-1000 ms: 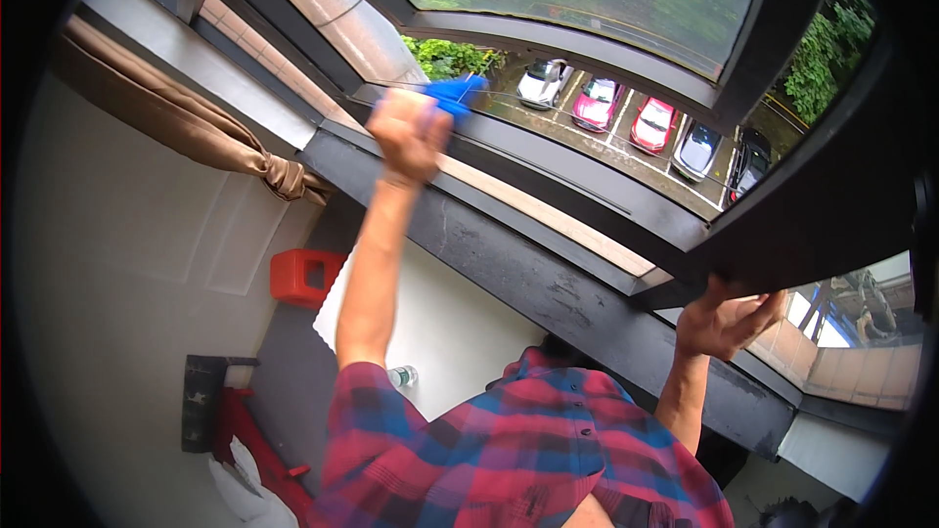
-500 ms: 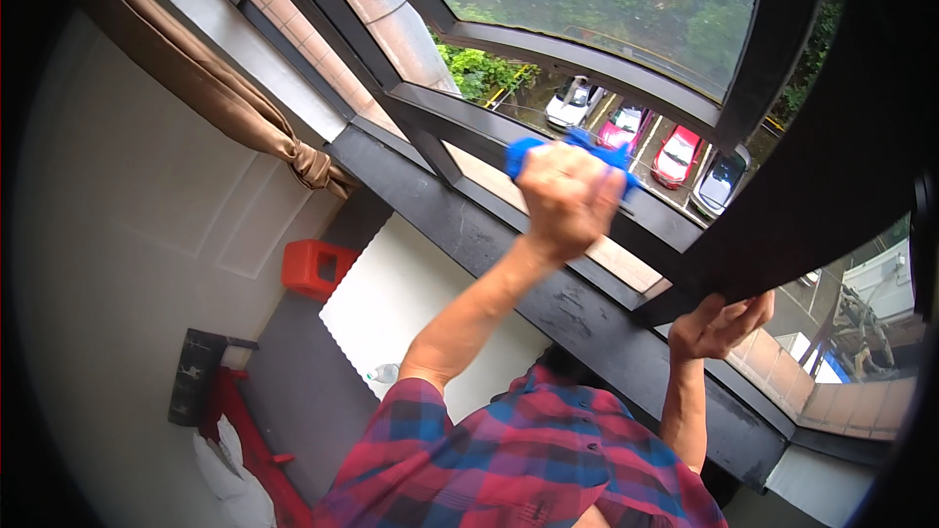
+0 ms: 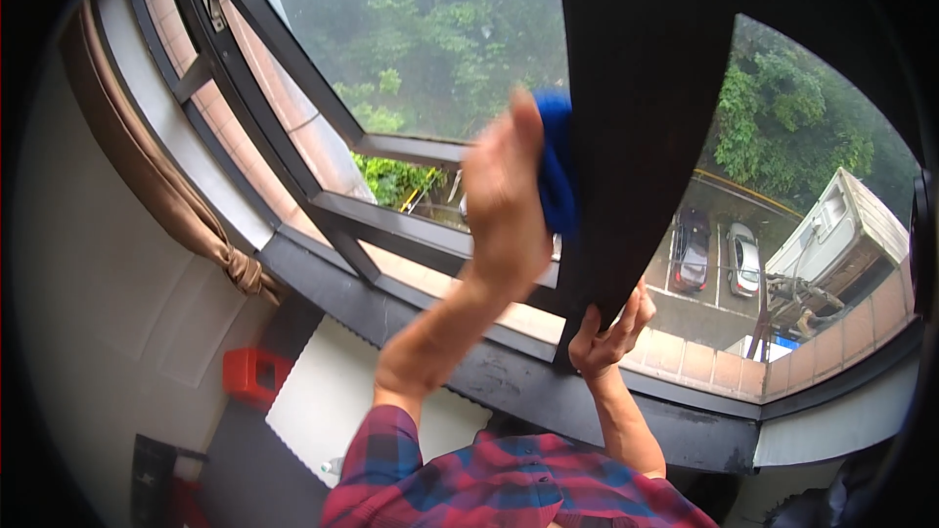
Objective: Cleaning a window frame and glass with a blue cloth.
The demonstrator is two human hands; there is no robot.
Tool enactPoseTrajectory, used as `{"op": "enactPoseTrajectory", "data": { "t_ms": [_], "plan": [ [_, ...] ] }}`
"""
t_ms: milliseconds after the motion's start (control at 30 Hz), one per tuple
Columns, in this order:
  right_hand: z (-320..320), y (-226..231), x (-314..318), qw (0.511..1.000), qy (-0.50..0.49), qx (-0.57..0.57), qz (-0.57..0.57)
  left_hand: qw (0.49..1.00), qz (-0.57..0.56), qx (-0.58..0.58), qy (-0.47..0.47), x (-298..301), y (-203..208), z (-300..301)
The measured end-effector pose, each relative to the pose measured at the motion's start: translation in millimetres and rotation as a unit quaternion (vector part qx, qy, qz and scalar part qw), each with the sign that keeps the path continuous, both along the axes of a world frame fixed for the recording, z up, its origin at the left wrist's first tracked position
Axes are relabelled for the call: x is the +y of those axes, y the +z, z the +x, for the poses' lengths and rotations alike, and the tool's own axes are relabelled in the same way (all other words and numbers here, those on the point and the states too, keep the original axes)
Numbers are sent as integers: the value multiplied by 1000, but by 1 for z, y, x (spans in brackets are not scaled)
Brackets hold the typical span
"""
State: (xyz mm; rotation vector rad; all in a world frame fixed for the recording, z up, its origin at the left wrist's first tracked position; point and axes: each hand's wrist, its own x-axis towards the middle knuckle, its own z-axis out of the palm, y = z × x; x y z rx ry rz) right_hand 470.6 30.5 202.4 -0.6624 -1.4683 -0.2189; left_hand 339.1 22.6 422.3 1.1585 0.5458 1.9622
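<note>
My left hand (image 3: 502, 198), smeared by motion, holds a bright blue cloth (image 3: 558, 164). It presses the cloth against the left side of a wide dark upright window post (image 3: 636, 88). Lower down, my right hand (image 3: 608, 334) grips the bottom part of the same post, its fingers curled at the right edge. Left of the post, a tilted-out window pane (image 3: 430, 39) hangs in its dark frame, with the lower rail (image 3: 421, 235) beneath it.
A black sill (image 3: 509, 376) runs under the window. A white board-like surface (image 3: 337, 386) with a scalloped edge and a red plastic container (image 3: 256, 374) lie below left. A knotted brown curtain (image 3: 186, 205) hangs at the left. Parked cars (image 3: 743, 259) show outside.
My left hand with the cloth has moved from the lower rail up to the post's left side. The view has swung right; my right hand keeps its place low on the post.
</note>
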Motion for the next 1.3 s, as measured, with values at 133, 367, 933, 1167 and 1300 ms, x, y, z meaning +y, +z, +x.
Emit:
{"op": "enactPoseTrajectory", "data": {
  "t_ms": [133,367,933,1167,1300],
  "plan": [
    [1,-4,-5,1000,17,-8,8,986,133,97,39,17,147,-15],
    [0,-3,4,1000,5,-8,13,968,209,111,85,21,143,9],
    [-1,-2,8,1000,10,-8,18,917,105,246,297,8,-40,13],
    [2,-5,5,1000,-8,-7,9,915,84,235,316,13,51,18],
    [-5,-7,4,1000,-8,-2,19,916,71,235,317,2,-90,17]
  ]
}}
